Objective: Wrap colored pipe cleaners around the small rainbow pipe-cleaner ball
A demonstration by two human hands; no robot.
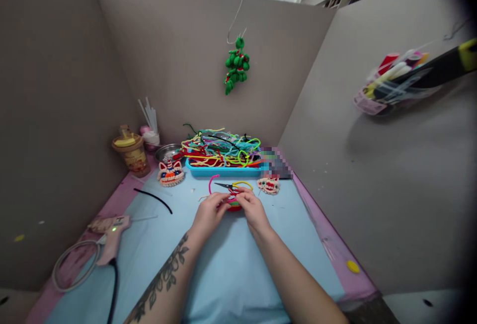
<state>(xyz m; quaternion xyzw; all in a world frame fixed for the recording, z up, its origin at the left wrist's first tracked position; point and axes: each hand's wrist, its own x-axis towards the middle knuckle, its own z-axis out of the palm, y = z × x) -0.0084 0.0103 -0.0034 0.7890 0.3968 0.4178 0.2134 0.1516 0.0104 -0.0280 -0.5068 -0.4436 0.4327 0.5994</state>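
The small red-and-green piece (234, 206) sits at the middle of the work, just above the light blue cloth (283, 234) or resting on it, I cannot tell which, between the left hand (213, 209) and the right hand (252, 208); the left thumb and fingertips are drawn together at its left edge, the right thumb and forefinger pinch at its right upper edge, and which strand lies between them is too small to tell; it looks light and soft, likely fuzzy strands over a bendable core, so it should grip well rather than slip, yet squash or lose its shape under a hard squeeze; the rim, taken lightly from both sides, seems the best hold; a bright pink strand (210, 185) curves up beside the left fingers like a hook, slim and probably springy; just beyond the fingertips lie scissors (231, 186) with dark, pointed blades and a looped yellow handle, hard and smooth against all that fuzz; farther back, a shallow blue plastic tray (208, 171) bears a loose tangle of coloured strands (219, 150), with a plump, knobbly animal-face piece at its left (171, 173) and another at its right (269, 186); a black strand (154, 198) bows across the cloth, near a pale pink glue gun (114, 229), rigid and lying on its side.
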